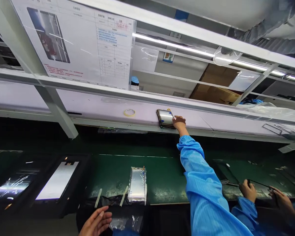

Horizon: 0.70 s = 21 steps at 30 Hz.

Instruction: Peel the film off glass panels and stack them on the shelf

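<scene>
My right hand (179,122) reaches out to the shelf, its fingers bent at the right edge of a stack of flat display panels (166,117) and seeming to grip the top one. Low in the view my left hand (97,221) is open and holds nothing, fingers slightly apart. It hovers by a black bag or cover (118,209) at the bench's front edge. Just beyond lies a panel in clear plastic wrap (137,183), with pale tape strips (123,196) to its left.
A yellow tape roll (129,112) sits on the shelf (100,106). A lit white panel (57,180) rests in a black fixture on the left. At right, a co-worker's hands (248,190) hold a thin dark frame. A shelf post (64,114) stands left.
</scene>
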Tool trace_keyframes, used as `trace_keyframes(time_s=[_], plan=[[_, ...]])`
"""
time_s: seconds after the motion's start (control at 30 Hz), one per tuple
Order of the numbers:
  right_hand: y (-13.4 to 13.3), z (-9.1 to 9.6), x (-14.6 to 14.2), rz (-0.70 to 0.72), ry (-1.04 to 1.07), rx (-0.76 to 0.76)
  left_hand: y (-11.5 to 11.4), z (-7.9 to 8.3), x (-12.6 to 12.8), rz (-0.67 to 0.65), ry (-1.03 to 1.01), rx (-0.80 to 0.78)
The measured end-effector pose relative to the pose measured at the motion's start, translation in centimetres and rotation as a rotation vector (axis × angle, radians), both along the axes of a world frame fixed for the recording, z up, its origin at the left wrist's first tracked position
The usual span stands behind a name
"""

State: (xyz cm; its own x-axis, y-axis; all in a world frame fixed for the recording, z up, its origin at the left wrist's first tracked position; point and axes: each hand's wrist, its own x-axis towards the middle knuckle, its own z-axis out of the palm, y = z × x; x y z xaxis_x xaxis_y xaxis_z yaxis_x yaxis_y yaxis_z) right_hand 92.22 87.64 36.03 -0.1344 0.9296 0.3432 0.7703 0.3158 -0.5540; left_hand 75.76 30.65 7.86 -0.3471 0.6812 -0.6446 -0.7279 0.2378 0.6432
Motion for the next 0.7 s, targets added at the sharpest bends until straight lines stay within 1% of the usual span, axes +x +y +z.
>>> trace_keyframes(time_s=[0.03, 0.07, 0.1, 0.13, 0.17, 0.2, 0.23, 0.27, 0.3, 0.33, 0.37, 0.4, 0.43, 0.47, 0.5, 0.53, 0.6, 0.7], plan=[[-1.2, -0.8, 0.3, 0.024, -0.041, 0.103, -0.2, 0.2, 0.0, 0.000, 0.004, 0.010], [-2.9, -2.0, 0.6, 0.078, -0.067, 0.217, -0.4, 0.4, 0.0, 0.001, 0.008, 0.023], [-4.9, -3.9, 0.9, 0.162, -0.074, 0.317, -0.6, 0.7, -0.1, 0.002, 0.011, 0.037], [-7.3, -6.4, 1.0, 0.266, -0.063, 0.373, -0.9, 0.9, -0.2, 0.006, 0.014, 0.050], [-10.0, -9.4, 1.1, 0.387, -0.043, 0.370, -1.1, 1.1, -0.4, 0.011, 0.015, 0.061], [-13.1, -12.9, 1.1, 0.494, -0.038, 0.311, -1.3, 1.2, -0.7, 0.018, 0.014, 0.064], [-16.3, -16.8, 1.1, 0.581, -0.074, 0.204, -1.5, 1.3, -0.9, 0.023, 0.012, 0.062], [-19.5, -20.9, 1.1, 0.667, -0.154, 0.069, -1.7, 1.4, -1.2, 0.024, 0.006, 0.054], [-22.6, -24.9, 1.0, 0.716, -0.268, -0.078, -1.9, 1.5, -1.4, 0.023, 0.001, 0.044], [-25.4, -28.6, 0.9, 0.720, -0.404, -0.224, -2.1, 1.6, -1.7, 0.019, -0.005, 0.034], [-27.8, -32.0, 0.8, 0.697, -0.533, -0.343, -2.3, 1.6, -1.9, 0.014, -0.010, 0.024], [-29.8, -34.9, 0.6, 0.692, -0.636, -0.421, -2.6, 1.6, -2.0, 0.007, -0.014, 0.017], [-31.3, -37.3, 0.5, 0.692, -0.729, -0.474, -3.0, 1.7, -2.2, 0.001, -0.015, 0.013], [-32.3, -39.0, 0.4, 0.694, -0.808, -0.498, -3.4, 1.7, -2.3, -0.002, -0.016, 0.009], [-32.9, -40.3, 0.2, 0.701, -0.868, -0.503, -3.8, 1.6, -2.4, -0.003, -0.016, 0.006], [-33.1, -41.2, 0.1, 0.707, -0.915, -0.499, -4.3, 1.6, -2.5, -0.003, -0.015, 0.003], [-33.0, -42.1, -0.3, 0.713, -0.972, -0.484, -5.3, 1.4, -2.9, 0.002, -0.007, 0.001], [-32.4, -42.5, -1.1, 0.732, -1.021, -0.473, -6.8, 1.2, -3.4, 0.021, 0.017, -0.012]])
